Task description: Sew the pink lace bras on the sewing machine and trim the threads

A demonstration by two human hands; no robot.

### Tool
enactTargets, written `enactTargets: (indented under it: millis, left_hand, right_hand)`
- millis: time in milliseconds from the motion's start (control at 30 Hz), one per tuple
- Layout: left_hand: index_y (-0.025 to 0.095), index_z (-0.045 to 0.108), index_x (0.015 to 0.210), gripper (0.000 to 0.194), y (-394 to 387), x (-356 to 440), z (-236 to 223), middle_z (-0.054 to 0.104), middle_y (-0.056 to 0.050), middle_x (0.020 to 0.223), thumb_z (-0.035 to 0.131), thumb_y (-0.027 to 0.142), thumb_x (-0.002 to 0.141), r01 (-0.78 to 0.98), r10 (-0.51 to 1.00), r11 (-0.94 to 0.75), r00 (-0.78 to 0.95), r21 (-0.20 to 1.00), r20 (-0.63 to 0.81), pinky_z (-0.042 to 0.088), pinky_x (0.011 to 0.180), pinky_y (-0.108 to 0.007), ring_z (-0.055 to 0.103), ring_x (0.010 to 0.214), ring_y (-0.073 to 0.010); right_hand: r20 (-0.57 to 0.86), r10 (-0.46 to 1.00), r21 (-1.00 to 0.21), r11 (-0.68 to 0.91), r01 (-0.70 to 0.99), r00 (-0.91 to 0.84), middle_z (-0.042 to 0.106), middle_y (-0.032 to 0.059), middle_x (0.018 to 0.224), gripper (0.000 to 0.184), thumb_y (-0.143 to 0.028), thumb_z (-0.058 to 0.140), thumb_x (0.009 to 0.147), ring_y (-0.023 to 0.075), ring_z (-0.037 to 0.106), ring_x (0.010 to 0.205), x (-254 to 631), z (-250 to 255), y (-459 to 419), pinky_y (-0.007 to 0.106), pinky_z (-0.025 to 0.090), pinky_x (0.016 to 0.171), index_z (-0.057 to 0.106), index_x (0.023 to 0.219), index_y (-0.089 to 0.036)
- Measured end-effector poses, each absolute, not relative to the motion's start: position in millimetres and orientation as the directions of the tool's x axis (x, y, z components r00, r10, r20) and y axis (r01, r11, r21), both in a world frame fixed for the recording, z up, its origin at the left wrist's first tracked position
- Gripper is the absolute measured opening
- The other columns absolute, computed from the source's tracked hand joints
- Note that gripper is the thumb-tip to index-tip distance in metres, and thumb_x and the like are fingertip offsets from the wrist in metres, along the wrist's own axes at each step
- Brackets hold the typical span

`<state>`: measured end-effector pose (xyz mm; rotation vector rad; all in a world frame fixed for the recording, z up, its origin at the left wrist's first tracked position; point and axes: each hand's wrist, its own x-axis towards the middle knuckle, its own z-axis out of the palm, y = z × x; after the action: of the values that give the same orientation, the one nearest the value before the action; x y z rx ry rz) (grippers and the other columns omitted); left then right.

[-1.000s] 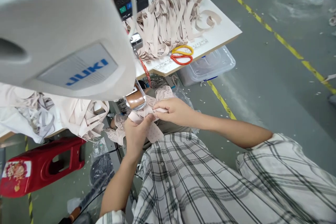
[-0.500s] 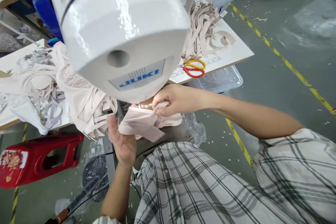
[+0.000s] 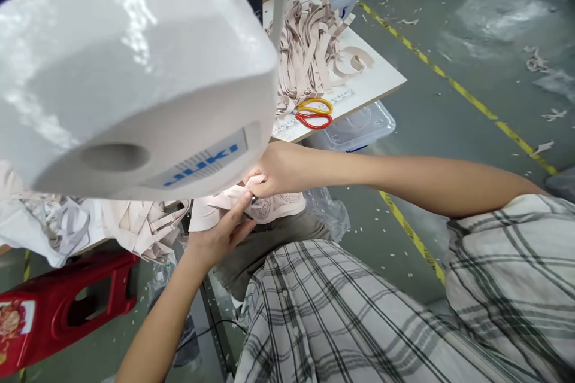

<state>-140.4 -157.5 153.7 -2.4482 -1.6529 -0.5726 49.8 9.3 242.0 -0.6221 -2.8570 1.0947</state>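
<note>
A pale pink piece of fabric with a lace part (image 3: 269, 206) lies under the head of a white JUKI sewing machine (image 3: 135, 72). My right hand (image 3: 274, 170) reaches in from the right and pinches the fabric's upper edge close under the machine head. From below, my left hand (image 3: 222, 230) comes up with its fingers pressed against the fabric's underside and front edge. The machine head hides the needle area and part of both hands' fingers.
A heap of pink elastic strips (image 3: 309, 48) and orange-and-yellow scissors (image 3: 314, 114) lie on the white table (image 3: 372, 81) behind. A clear plastic bin (image 3: 359, 128) sits under it. More fabric pieces (image 3: 135, 221) hang at left above a red stool (image 3: 67, 305). Yellow floor tape (image 3: 471, 102) runs at right.
The view has swung so the machine head fills more of the picture. My right hand has pushed further under the machine, and my left hand has shifted right and closed its fingers up onto the fabric.
</note>
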Motion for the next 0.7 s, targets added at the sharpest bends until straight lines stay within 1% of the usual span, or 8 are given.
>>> enactTargets:
  millis: [100,200,233,300,400,500,600,700]
  left_hand:
    - [0.031,0.034,0.155,0.077,-160,-129,162,0.073,-0.004,0.121,0.071,0.037,0.087,0.933,0.897,-0.328,0.259,0.147,0.359,0.053,0.104,-0.037,0.072,0.099,-0.0234]
    - [0.031,0.037,0.153,0.071,-163,-118,170,0.071,-0.002,0.126,0.068,0.034,0.089,0.947,0.941,-0.234,0.163,0.221,0.295,0.058,0.091,-0.031,0.072,0.094,-0.0209]
    - [0.032,0.038,0.152,0.069,-164,-115,173,0.07,-0.001,0.127,0.067,0.033,0.089,0.95,0.952,-0.207,0.14,0.234,0.274,0.058,0.084,-0.028,0.072,0.094,-0.0203]
    - [0.033,0.041,0.15,0.064,-164,-109,179,0.072,0.001,0.124,0.066,0.033,0.09,0.952,0.967,-0.158,0.096,0.262,0.237,0.057,0.07,-0.023,0.072,0.091,-0.0184]
    - [0.032,0.045,0.147,0.058,-164,-103,186,0.073,0.002,0.12,0.063,0.034,0.092,0.94,0.984,-0.092,0.035,0.33,0.174,0.051,0.055,-0.02,0.071,0.075,-0.0133]
    - [0.03,0.047,0.146,0.056,-164,-100,187,0.073,0.0,0.122,0.062,0.033,0.093,0.932,0.989,-0.066,0.013,0.355,0.15,0.047,0.05,-0.021,0.066,0.061,-0.01]
    - [0.032,0.046,0.147,0.057,-162,-100,187,0.072,0.0,0.123,0.062,0.031,0.093,0.944,0.984,-0.075,0.018,0.321,0.175,0.048,0.055,-0.021,0.069,0.071,-0.0123]
    - [0.034,0.046,0.147,0.055,-161,-99,189,0.073,0.002,0.12,0.059,0.028,0.093,0.96,0.986,-0.064,0.019,0.273,0.164,0.047,0.058,-0.021,0.069,0.078,-0.0132]
  right_hand:
    - [-0.043,0.402,-0.685,0.655,0.32,-0.915,0.066,0.0031,0.079,0.014,-0.025,0.059,0.085,0.0138,0.053,0.069,58,230,7,0.027,0.035,0.063,0.071,0.082,-0.018]
    - [0.234,0.449,-0.663,0.723,0.196,-0.862,0.064,0.0096,0.116,0.021,-0.03,0.06,0.09,0.0219,0.057,0.103,69,208,1,0.034,0.043,0.085,0.072,0.105,-0.021]
    - [0.327,0.455,-0.639,0.752,0.16,-0.828,0.062,0.0104,0.121,0.02,-0.03,0.059,0.092,0.0233,0.054,0.11,72,201,-1,0.037,0.042,0.091,0.072,0.105,-0.022]
    - [0.434,0.46,-0.621,0.775,0.112,-0.774,0.062,0.0094,0.115,0.017,-0.027,0.058,0.093,0.0224,0.054,0.111,76,190,-3,0.038,0.042,0.094,0.073,0.099,-0.022]
    - [0.432,0.477,-0.66,0.746,0.092,-0.765,0.065,0.0055,0.099,0.014,-0.02,0.06,0.09,0.0186,0.058,0.096,75,185,-3,0.034,0.045,0.087,0.074,0.092,-0.022]
    - [0.372,0.489,-0.688,0.716,0.12,-0.789,0.067,0.0048,0.096,0.013,-0.018,0.063,0.087,0.0177,0.059,0.092,72,191,1,0.033,0.045,0.085,0.075,0.089,-0.021]
    - [0.316,0.476,-0.698,0.703,0.14,-0.821,0.068,0.0043,0.095,0.012,-0.017,0.064,0.086,0.0177,0.059,0.093,70,199,6,0.033,0.045,0.087,0.076,0.087,-0.021]
    - [0.325,0.461,-0.68,0.721,0.135,-0.826,0.068,0.004,0.096,0.011,-0.022,0.064,0.089,0.0182,0.06,0.095,72,199,8,0.034,0.045,0.088,0.076,0.088,-0.022]
